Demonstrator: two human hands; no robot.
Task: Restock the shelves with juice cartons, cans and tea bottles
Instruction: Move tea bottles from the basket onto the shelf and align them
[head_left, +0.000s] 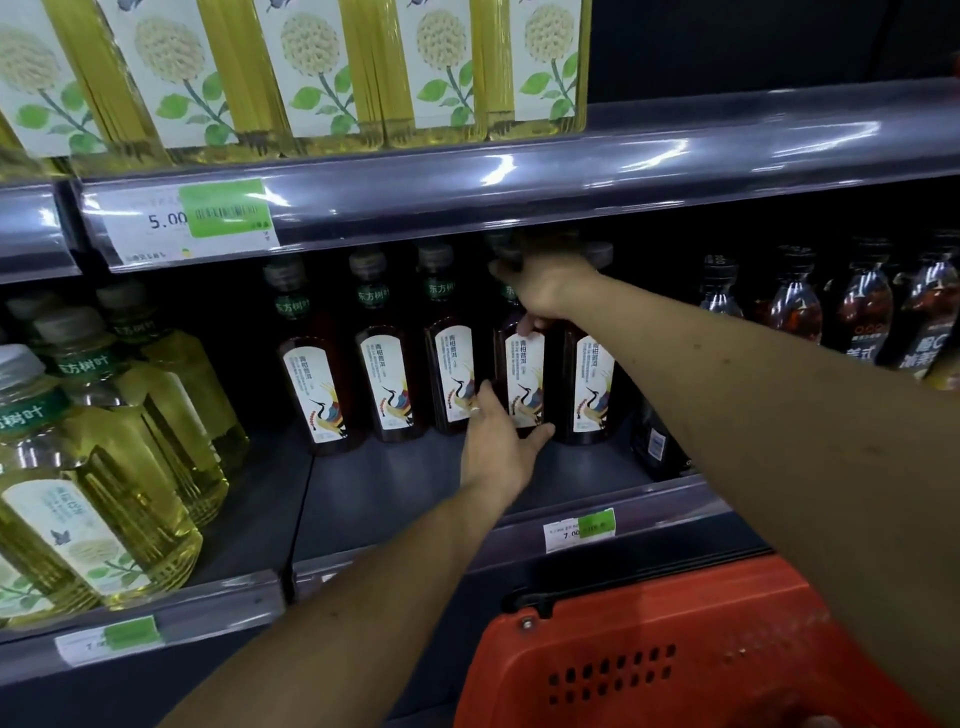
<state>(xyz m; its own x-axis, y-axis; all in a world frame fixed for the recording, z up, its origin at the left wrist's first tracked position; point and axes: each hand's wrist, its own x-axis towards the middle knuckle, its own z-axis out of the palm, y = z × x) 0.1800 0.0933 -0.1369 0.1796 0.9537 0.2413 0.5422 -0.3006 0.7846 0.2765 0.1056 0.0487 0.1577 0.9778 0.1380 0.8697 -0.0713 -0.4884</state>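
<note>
A dark grey metal shelf unit (395, 483) fills the view, its back panel lost in shadow. The upper shelf's front rail (571, 171) carries a clear plastic strip that catches streaks of overhead light, with a white and green price label (192, 218) reading 5.00 toward its left end. The lower shelf edge (675, 519) bears a smaller price tag (579, 527). A vertical seam (301, 519) splits the lower shelf into two bays.

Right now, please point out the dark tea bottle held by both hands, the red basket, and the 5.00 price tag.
dark tea bottle (524, 374), head view, white label.
red basket (649, 623), head view, near wall.
5.00 price tag (156, 221), head view, white part.
</note>
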